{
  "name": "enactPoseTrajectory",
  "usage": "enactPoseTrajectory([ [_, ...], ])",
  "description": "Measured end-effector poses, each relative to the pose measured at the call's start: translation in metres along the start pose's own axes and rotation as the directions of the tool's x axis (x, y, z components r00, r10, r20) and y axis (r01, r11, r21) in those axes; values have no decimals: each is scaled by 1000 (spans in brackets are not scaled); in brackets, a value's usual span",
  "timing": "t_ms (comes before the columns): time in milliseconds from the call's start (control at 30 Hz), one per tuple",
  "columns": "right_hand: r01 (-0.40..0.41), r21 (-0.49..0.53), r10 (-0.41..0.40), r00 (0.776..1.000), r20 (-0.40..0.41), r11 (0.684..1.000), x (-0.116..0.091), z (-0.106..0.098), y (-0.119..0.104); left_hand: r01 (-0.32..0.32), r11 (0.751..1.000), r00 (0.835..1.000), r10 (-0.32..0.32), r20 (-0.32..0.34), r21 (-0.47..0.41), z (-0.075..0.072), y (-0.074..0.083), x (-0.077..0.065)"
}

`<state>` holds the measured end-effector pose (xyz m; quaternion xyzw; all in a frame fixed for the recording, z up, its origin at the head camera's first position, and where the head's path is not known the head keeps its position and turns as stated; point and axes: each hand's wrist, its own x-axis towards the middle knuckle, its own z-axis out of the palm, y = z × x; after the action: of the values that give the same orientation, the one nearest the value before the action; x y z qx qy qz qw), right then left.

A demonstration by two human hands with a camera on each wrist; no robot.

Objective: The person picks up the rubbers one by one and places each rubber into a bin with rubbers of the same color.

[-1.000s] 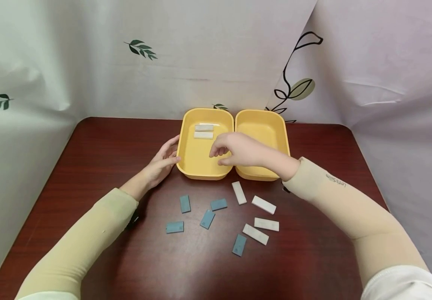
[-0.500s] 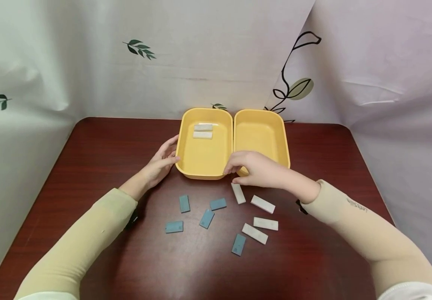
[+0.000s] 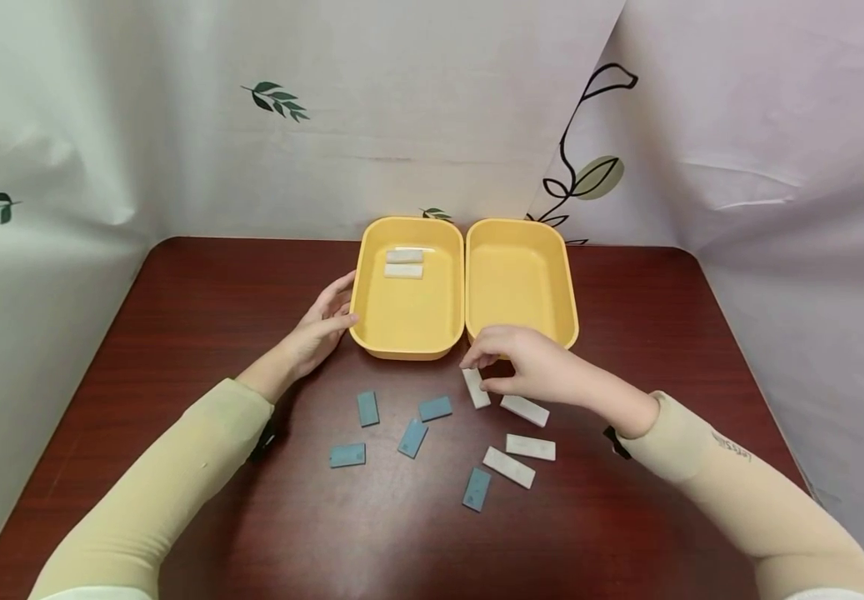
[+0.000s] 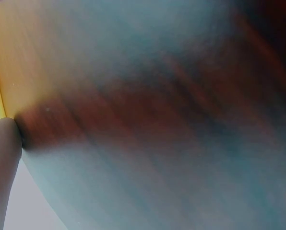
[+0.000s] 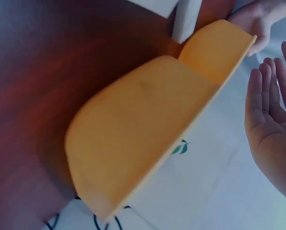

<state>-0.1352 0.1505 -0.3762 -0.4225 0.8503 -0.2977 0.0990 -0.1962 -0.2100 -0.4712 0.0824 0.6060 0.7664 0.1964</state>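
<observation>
At the left yellow tray (image 3: 407, 321), my left hand (image 3: 310, 337) holds the left side, thumb over the rim and fingers along the outer wall. My right hand (image 3: 525, 362) hovers over a white tile (image 3: 476, 389) just in front of the trays, its thumb and fingers apart on either side of the tile's far end. In the right wrist view the fingers of the right hand (image 5: 272, 115) show extended, away from the white tile (image 5: 186, 21). Two white tiles (image 3: 404, 271) lie one before the other inside the left tray. The left wrist view is mostly blurred tabletop.
A second yellow tray (image 3: 519, 283) stands against the first one's right side, with nothing visible in it. Several blue tiles (image 3: 412, 438) are scattered over the dark red table (image 3: 252, 517). More white tiles (image 3: 531, 447) lie to the right. Fabric walls surround the table.
My right hand has come back from above the left tray, moving right and toward me, down to the nearest white tile. The left hand stays at the tray.
</observation>
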Motion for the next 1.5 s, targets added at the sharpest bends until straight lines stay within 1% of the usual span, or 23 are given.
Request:
enactPoseTrajectory([
  [200,-23,48,25,999,-35,999,-13,14,6,3,1000,1000,-3,2,-4,1,0,0],
  [367,-55,75,63,993,-105,996,-25,26,10,4,1000,1000,-4,3,-5,0,0,1],
  [533,-122,87,135,978,-158,989,-35,41,15,1,1000,1000,-1,5,-4,0,0,1],
  [667,-189,109,206,963,-175,976,-40,52,19,-2,1000,1000,2,-1,-2,0,-1,0],
  [833,-238,118,258,944,-203,964,-41,60,24,-1,1000,1000,1,-5,-7,0,-1,0],
  [1000,-286,156,313,930,-193,945,-38,66,28,1,1000,1000,-1,-11,-7,-1,-2,0],
  [1233,-328,183,362,910,-202,927,-34,74,33,2,1000,1000,-2,0,-1,-1,-2,0],
  [1367,-366,202,406,888,-218,909,-32,78,31,2,1000,1000,-2,4,-2,-1,-1,0],
  [1500,-404,200,444,864,-237,893,-31,81,28,3,1000,1000,-3,3,-1,0,0,0],
])
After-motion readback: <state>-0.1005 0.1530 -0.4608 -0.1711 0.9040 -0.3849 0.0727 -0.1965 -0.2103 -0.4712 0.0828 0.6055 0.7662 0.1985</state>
